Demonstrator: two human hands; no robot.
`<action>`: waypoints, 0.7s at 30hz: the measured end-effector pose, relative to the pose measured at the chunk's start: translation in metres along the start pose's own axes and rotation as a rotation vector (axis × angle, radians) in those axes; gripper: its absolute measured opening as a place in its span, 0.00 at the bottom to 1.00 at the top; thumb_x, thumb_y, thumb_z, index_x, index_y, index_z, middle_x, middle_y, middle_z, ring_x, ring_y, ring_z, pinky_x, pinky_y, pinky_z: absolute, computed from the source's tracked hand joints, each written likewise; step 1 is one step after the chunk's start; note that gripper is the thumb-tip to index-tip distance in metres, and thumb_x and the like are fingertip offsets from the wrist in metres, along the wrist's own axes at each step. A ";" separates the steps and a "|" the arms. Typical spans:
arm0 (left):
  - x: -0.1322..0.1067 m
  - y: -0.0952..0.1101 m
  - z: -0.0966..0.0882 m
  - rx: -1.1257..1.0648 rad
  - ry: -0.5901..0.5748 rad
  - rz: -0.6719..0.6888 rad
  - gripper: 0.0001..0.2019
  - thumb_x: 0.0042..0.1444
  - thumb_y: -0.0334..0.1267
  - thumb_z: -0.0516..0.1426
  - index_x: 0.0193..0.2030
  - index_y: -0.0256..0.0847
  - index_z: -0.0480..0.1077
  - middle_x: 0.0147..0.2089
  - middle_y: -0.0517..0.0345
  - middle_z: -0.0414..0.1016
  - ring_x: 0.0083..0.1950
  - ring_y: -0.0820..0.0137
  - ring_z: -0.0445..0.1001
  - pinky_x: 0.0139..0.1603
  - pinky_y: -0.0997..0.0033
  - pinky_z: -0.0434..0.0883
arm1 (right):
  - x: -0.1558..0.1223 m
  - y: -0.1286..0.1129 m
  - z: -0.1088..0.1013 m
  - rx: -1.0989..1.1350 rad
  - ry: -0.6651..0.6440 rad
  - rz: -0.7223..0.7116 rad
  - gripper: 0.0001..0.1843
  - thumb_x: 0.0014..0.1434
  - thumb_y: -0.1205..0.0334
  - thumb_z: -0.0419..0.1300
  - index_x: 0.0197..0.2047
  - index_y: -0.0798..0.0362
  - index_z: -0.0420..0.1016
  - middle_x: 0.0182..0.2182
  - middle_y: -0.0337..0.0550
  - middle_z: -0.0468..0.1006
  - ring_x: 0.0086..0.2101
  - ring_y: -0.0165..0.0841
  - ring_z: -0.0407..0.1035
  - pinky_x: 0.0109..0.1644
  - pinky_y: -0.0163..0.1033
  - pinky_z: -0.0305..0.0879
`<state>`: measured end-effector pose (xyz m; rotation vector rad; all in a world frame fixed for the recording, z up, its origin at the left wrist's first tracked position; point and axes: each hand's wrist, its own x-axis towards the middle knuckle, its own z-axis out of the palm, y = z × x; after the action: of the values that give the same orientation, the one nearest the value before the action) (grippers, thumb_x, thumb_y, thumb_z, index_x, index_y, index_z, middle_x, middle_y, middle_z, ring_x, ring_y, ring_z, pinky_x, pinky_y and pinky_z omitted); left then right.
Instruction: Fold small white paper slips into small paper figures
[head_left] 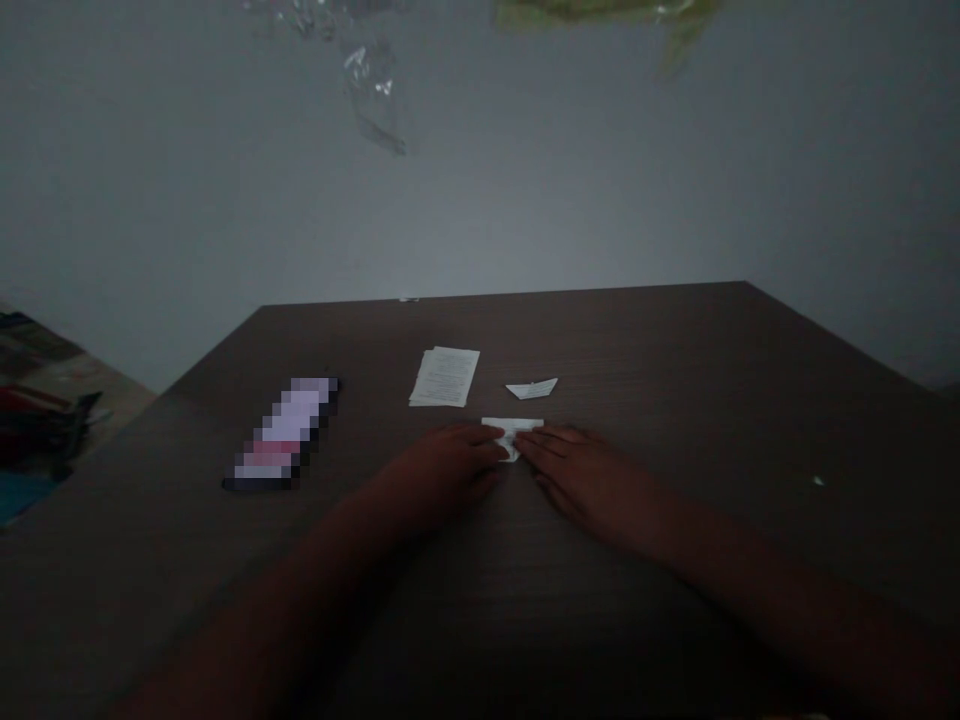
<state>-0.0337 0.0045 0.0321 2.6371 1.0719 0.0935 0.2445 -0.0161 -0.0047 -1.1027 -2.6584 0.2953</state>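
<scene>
Your two hands are over the table [637, 345], around the middle between its left and right edges, and the fingertips meet at one small folded paper [513, 424]. Your left hand [451, 465] comes from the left side, with fingers slightly bent and close together, the tips resting on the paper's left part. Its thumb is hidden, so I cannot tell if it pinches the paper. Your right hand [589, 472] lies flatter, fingers nearly straight and not clenched, pressing on the right part. Your fingers cover both sides of the paper; only its far strip and a narrow middle part are visible.

Toward the table's right edge lies a tiny white scrap [818, 481]. Nearer to the left edge, well apart from your hand, is a phone [283, 432], its screen blurred by blocks.

Just beyond the folded paper you have a small paper boat [532, 389], and left of it a stack of printed sheets [445, 377]. At the far edge, toward the far left corner, is a small pale bit [409, 299]. Behind rises the wall [562, 180], with clear plastic [375, 85] on it.
</scene>
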 end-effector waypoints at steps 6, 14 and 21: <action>-0.002 -0.004 0.003 -0.005 0.030 0.041 0.15 0.79 0.31 0.62 0.67 0.43 0.85 0.79 0.41 0.83 0.75 0.48 0.85 0.79 0.40 0.81 | -0.002 0.000 -0.004 0.007 -0.017 -0.030 0.30 0.80 0.67 0.58 0.81 0.52 0.79 0.79 0.59 0.79 0.77 0.55 0.75 0.83 0.68 0.73; -0.005 0.004 0.002 0.059 0.014 0.043 0.16 0.80 0.34 0.63 0.69 0.43 0.85 0.80 0.38 0.80 0.78 0.43 0.82 0.79 0.39 0.80 | -0.002 -0.003 -0.003 0.011 -0.006 -0.008 0.29 0.80 0.65 0.60 0.80 0.44 0.81 0.79 0.54 0.79 0.76 0.56 0.76 0.80 0.70 0.76; -0.002 0.007 0.001 0.089 -0.030 0.011 0.18 0.79 0.32 0.61 0.70 0.42 0.84 0.81 0.37 0.78 0.80 0.40 0.79 0.79 0.35 0.79 | -0.001 -0.007 -0.004 -0.053 -0.007 0.018 0.28 0.79 0.65 0.62 0.78 0.46 0.82 0.79 0.54 0.80 0.78 0.56 0.73 0.80 0.69 0.74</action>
<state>-0.0302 -0.0016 0.0334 2.7147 1.0759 0.0088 0.2416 -0.0217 0.0005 -1.1444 -2.6777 0.2343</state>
